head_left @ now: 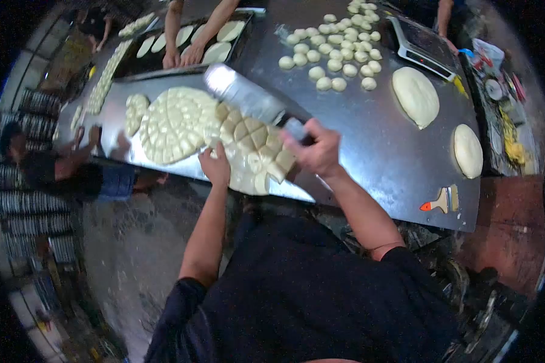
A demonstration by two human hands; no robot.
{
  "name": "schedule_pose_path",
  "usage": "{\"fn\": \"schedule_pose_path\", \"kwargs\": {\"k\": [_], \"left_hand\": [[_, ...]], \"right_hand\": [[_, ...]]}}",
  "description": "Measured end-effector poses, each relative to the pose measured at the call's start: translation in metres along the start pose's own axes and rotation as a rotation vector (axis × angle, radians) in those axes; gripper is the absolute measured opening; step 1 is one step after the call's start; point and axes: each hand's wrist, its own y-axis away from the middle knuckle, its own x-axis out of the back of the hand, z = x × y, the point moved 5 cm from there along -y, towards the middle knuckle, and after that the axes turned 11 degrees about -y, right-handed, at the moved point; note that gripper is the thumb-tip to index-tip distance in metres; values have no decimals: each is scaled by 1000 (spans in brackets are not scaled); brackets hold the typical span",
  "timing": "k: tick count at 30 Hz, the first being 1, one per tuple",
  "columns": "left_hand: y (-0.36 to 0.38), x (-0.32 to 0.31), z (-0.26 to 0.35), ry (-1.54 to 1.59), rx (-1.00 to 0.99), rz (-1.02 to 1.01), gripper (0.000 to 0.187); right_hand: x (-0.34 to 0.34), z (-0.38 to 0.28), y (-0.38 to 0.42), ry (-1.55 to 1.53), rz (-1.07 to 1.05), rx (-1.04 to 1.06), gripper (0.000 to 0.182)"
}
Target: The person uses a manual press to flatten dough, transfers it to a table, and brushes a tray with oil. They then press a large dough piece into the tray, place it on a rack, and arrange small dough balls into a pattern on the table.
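At the near edge of the steel table (399,157), your right hand (316,151) closed its grip around the handle of a broad metal scraper (245,97) over the scored, pale dough slab (224,136), while your left hand (215,166) pressed flat on its soft squares. Beyond lay dough balls (336,48), a tray (239,45) of flattened rounds, and a scale (424,45).

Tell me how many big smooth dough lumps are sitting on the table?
2. One big lump lies right of the small dough balls, near the scale. The other lump sits by the table's right edge, above the brush.
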Motion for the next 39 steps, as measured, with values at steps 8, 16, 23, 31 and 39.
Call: {"fn": "schedule_pose_path", "kwargs": {"k": [8, 16, 23, 31, 39], "left_hand": [[54, 18, 14, -281, -372, -168, 68], [66, 7, 12, -292, -476, -337, 64], [61, -7, 6, -372, -500, -211, 55], [85, 18, 144, 432, -552, -476, 34], [119, -67, 216, -103, -461, -397, 43]], "right_hand": [[104, 50, 50, -250, 522, -490, 30], [192, 71, 203, -582, 1156, -862, 36], [161, 64, 272, -556, 1048, -942, 48], [224, 29, 259, 488, 392, -868, 46], [403, 117, 215, 1244, 109, -619, 35]]}}
